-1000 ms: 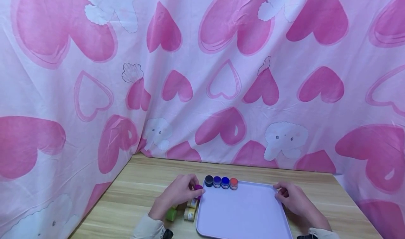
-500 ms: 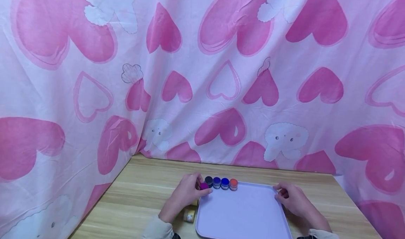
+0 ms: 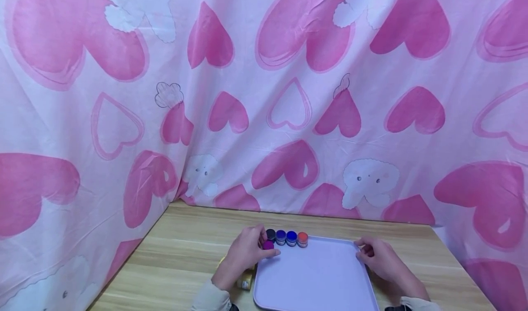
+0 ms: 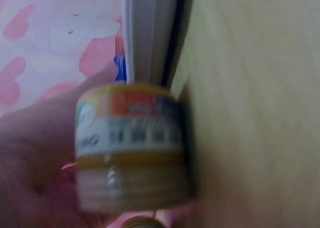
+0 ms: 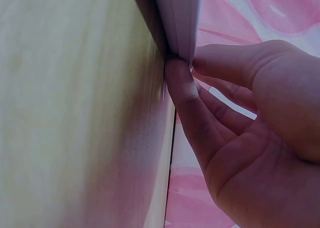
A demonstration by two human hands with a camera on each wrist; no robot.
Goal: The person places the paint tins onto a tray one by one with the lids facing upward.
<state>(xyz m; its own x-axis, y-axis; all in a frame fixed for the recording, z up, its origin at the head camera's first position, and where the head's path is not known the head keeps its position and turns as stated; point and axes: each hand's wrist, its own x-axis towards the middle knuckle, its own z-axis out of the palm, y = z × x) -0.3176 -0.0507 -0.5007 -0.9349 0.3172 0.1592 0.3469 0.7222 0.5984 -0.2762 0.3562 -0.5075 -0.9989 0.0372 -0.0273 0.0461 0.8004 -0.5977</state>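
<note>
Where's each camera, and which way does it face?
Head: on the head, facing forward and down; left hand with magenta jar, right hand at tray.
Left wrist: worn there, facing a yellow jar, left hand partly showing.
Right wrist: worn there, facing the right hand pinching the tray's edge.
Shared, head and right wrist: right hand, tray.

The left hand (image 3: 248, 248) covers all but the top of the magenta jar (image 3: 268, 245), and the forearm (image 3: 227, 273) partly hides a yellow jar (image 3: 245, 281). I lose the tray's (image 3: 313, 274) near side and both sleeves (image 3: 211, 298) at the head view's lower edge. Lettering on the jar row (image 3: 291, 238) is too tiny; the left wrist view blurs a gold-banded jar's (image 4: 130, 148) label.
</note>
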